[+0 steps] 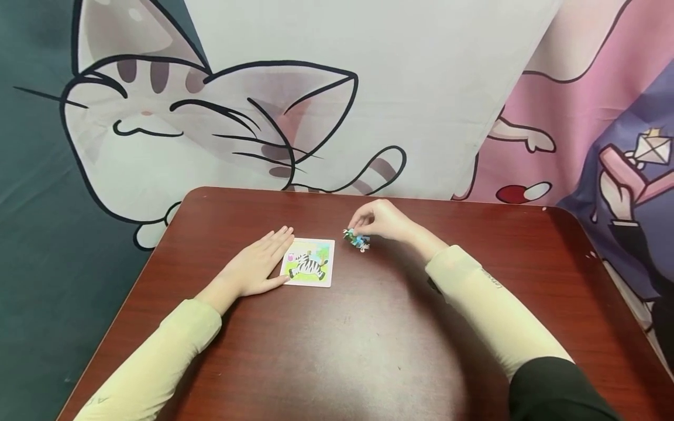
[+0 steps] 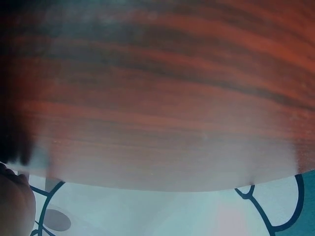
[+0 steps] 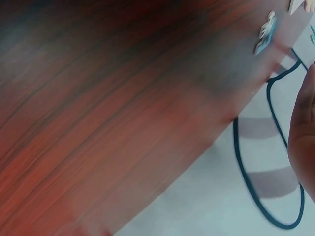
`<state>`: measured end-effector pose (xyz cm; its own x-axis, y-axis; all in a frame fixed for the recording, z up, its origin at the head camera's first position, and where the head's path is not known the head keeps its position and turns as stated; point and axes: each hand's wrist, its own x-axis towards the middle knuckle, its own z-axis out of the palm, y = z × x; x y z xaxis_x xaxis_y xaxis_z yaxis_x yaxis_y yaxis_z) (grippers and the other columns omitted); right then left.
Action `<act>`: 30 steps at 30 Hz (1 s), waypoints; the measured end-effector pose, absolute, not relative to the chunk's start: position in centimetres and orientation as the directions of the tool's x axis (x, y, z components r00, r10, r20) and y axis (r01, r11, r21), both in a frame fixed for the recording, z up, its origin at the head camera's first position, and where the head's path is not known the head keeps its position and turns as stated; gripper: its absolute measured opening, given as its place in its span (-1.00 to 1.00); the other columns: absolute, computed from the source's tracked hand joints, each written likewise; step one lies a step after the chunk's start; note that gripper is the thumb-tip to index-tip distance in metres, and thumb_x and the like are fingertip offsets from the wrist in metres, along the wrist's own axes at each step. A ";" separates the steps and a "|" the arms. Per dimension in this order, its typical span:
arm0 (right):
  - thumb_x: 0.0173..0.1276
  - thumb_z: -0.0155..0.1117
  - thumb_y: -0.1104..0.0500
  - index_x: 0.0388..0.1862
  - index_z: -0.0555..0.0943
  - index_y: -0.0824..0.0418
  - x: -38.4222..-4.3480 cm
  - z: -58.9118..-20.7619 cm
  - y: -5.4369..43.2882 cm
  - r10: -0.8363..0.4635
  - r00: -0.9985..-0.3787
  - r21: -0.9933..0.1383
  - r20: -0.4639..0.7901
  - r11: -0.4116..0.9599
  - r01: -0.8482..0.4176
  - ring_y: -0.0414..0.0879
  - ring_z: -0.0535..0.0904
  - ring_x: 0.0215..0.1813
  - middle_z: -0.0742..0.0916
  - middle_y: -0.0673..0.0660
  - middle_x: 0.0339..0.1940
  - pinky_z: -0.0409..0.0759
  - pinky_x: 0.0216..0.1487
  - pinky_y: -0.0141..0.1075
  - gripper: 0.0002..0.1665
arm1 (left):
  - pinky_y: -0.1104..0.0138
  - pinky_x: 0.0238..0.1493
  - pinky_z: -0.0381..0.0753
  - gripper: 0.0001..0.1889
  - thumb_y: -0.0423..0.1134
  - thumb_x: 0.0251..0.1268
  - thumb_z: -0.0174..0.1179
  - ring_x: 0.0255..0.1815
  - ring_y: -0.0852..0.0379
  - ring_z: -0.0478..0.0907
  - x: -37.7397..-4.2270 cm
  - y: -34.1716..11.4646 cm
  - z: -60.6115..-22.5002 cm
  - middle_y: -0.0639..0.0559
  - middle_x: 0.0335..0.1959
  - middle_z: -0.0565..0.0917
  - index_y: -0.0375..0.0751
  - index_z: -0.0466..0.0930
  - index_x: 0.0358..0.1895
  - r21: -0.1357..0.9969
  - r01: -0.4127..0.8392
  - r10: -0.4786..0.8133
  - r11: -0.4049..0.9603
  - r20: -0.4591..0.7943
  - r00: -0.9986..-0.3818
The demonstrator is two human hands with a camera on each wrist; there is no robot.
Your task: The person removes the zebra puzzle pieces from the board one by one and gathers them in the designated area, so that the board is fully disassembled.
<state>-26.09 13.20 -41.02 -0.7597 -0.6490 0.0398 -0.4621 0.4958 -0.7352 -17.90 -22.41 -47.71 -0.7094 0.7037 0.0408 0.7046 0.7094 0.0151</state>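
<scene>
A square zebra picture card (image 1: 312,270) lies flat on the table, its surface whole to the eye. My left hand (image 1: 258,264) rests palm down with straight fingers, its fingertips and thumb over the card's left edge. To the right of the card is a small cluster of colourful pieces (image 1: 362,241) that look like jigsaw pieces, green, blue and white. My right hand (image 1: 381,219) pinches one of them between thumb and fingers, just above the tabletop. The right wrist view shows one piece (image 3: 266,33) on the table and part of the right hand (image 3: 304,128); the fingertips are mostly cut off.
The brown wooden table (image 1: 337,351) has its far edge close beyond both hands. Behind it hangs a cloth backdrop (image 1: 421,117) with a cartoon cat. A dark object (image 1: 662,327) stands at the far right, partly out of frame.
</scene>
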 end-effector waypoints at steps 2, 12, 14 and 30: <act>0.29 0.56 0.34 -0.24 0.87 0.18 -26.1 -41.1 13.9 -0.652 -0.758 -0.729 0.029 0.505 -0.462 -0.24 0.75 -0.28 0.89 0.06 -0.33 0.72 -0.11 -0.41 -0.90 | -0.07 0.72 0.21 -0.03 0.25 0.48 0.13 0.76 -0.22 0.08 -17.8 -22.5 -47.8 -0.31 0.73 0.15 -0.44 0.11 0.66 0.023 0.702 0.701 0.711 0.042 -0.712; 0.31 0.53 0.35 -0.21 0.89 0.20 -26.2 -41.4 17.1 -0.641 -0.765 -0.708 -0.061 0.568 -0.419 -0.30 0.73 -0.32 0.89 0.07 -0.35 0.67 -0.18 -0.48 -0.88 | -0.04 0.75 0.17 -0.02 0.24 0.48 0.15 0.78 -0.20 0.05 -17.6 -22.4 -47.4 -0.30 0.73 0.13 -0.44 0.10 0.67 0.022 0.696 0.695 0.718 0.032 -0.718; 0.31 0.53 0.36 -0.21 0.89 0.21 -26.2 -41.5 17.6 -0.644 -0.761 -0.701 -0.076 0.577 -0.419 -0.30 0.72 -0.34 0.89 0.08 -0.38 0.64 -0.19 -0.49 -0.88 | -0.04 0.74 0.18 -0.03 0.24 0.48 0.14 0.77 -0.21 0.06 -17.7 -22.3 -47.4 -0.31 0.73 0.14 -0.45 0.11 0.66 0.022 0.699 0.698 0.715 0.035 -0.715; 0.34 0.50 0.36 -0.21 0.87 0.25 -26.2 -42.9 20.5 -0.631 -0.766 -0.678 -0.122 0.617 -0.400 -0.28 0.71 -0.30 0.88 0.13 -0.37 0.66 -0.15 -0.49 -0.90 | -0.03 0.75 0.17 -0.03 0.24 0.48 0.13 0.77 -0.20 0.06 -17.9 -22.4 -47.7 -0.31 0.73 0.13 -0.44 0.10 0.67 0.018 0.698 0.697 0.716 0.037 -0.716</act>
<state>-26.20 20.48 -42.90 -0.7663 -0.6309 -0.1215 -0.4004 0.6169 -0.6776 -17.86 -22.37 -47.66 -0.7160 0.6971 0.0366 0.6979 0.7159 0.0184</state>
